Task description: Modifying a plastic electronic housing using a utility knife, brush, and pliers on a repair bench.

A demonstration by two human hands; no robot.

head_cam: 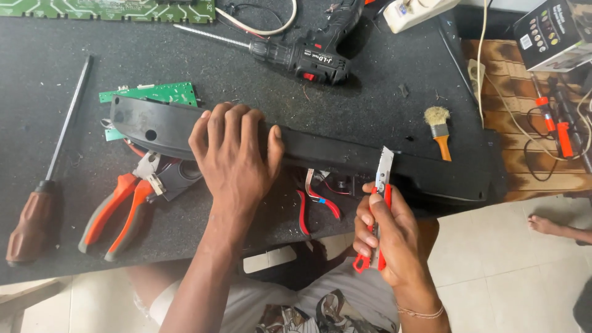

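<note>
My left hand (234,154) lies palm down on top of a long black plastic casing (333,154) that stretches across the dark mat. It presses on the casing's left half, fingers spread over the far edge. My right hand (385,237) grips a red utility knife (379,209). Its blade points up and touches the casing's near edge right of the middle. A green circuit board (154,94) sticks out behind the casing's left end.
Orange-handled pliers (117,213) and a long brown-handled screwdriver (43,191) lie at the left. Small red cutters (317,203) sit under the casing. A black cordless drill (302,52) lies behind, a small brush (439,129) at the right. Someone's bare foot (546,225) rests on the tiled floor.
</note>
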